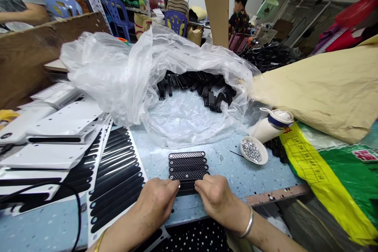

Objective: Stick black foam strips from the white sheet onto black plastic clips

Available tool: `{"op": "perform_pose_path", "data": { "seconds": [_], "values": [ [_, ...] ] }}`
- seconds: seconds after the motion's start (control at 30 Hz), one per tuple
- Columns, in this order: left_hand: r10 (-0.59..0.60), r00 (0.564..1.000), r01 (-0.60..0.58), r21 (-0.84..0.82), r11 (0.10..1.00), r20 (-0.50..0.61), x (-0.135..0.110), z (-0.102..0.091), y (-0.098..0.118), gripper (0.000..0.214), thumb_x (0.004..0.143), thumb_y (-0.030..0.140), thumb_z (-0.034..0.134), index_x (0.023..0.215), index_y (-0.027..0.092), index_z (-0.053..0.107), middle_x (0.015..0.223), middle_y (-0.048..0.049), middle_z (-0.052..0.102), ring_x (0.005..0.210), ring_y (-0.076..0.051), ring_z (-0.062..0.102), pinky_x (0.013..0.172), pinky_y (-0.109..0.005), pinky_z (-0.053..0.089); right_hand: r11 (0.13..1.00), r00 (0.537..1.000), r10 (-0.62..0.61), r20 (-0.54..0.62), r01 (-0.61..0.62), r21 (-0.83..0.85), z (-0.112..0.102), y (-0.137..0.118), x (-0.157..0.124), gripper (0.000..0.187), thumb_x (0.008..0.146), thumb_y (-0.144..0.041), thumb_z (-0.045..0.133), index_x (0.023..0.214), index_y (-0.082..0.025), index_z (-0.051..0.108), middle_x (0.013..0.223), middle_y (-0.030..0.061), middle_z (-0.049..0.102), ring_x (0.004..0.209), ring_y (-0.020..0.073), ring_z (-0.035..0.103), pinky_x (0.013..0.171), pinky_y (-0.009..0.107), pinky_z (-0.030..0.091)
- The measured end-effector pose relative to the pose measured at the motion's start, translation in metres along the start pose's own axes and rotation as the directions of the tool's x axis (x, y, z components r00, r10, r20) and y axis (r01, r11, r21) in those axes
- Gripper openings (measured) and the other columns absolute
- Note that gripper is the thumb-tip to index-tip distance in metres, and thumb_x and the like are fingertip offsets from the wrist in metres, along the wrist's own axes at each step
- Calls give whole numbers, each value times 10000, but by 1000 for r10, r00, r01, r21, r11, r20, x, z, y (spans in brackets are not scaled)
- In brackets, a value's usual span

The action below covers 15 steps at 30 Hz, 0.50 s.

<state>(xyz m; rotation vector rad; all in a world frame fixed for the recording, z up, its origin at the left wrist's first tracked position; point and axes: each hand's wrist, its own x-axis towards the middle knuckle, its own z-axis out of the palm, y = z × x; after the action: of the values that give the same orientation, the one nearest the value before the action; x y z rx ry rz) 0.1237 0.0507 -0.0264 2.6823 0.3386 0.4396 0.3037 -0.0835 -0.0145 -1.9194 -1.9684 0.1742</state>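
Observation:
My left hand and my right hand rest near the table's front edge, fingers curled, pinching the two ends of a black textured strip. That strip is the nearest of a short row of black strips lying side by side; the farthest one is studded with shiny stones. A small white bowl of rhinestones sits to the right of the row. A silver bangle is on my right wrist.
A clear plastic bag with several black comb-like parts lies behind. White cards with black slots cover the left. A white bottle, tan paper and a green-yellow sack are right. Other people sit at the back.

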Motion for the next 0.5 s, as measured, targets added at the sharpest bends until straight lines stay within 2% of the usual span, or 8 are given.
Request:
{"op": "perform_pose_path", "data": {
  "seconds": [0.1, 0.23, 0.37, 0.5],
  "values": [
    [-18, 1000, 18, 2, 1000, -18, -8, 4, 1, 222, 935, 112, 414, 958, 189, 620, 653, -19, 670, 545, -192, 635, 544, -279, 476, 998, 999, 28, 28, -29, 49, -1, 2, -6, 253, 970, -134, 462, 764, -184, 600, 688, 23, 601, 641, 169, 558, 584, 302, 317],
    [-57, 995, 51, -67, 996, -88, -12, 5, 1, 207, 938, 133, 438, 1071, 169, 592, 726, -40, 706, 607, -207, 678, 574, -298, 512, 993, 999, 46, -8, -45, 109, 0, 5, -11, 134, 963, -174, 528, 1004, -147, 652, 775, 47, 649, 696, 187, 597, 625, 297, 381],
    [12, 985, -21, -50, 999, -171, -19, 2, 1, 316, 929, 86, 419, 1219, 143, 529, 714, -44, 695, 571, -191, 654, 545, -289, 505, 998, 997, -44, -67, 47, 44, 0, 4, -20, 243, 977, -139, 486, 1187, -102, 603, 784, 59, 649, 686, 195, 587, 617, 317, 384],
    [102, 987, -91, 92, 992, -124, -26, 0, 4, 417, 875, 11, 368, 1256, 111, 508, 650, -33, 648, 508, -185, 599, 506, -296, 481, 987, 990, -143, -12, 142, -73, 3, 1, -28, 327, 946, -56, 438, 1248, -64, 563, 744, 54, 622, 647, 203, 562, 583, 337, 361]
  ]
}}
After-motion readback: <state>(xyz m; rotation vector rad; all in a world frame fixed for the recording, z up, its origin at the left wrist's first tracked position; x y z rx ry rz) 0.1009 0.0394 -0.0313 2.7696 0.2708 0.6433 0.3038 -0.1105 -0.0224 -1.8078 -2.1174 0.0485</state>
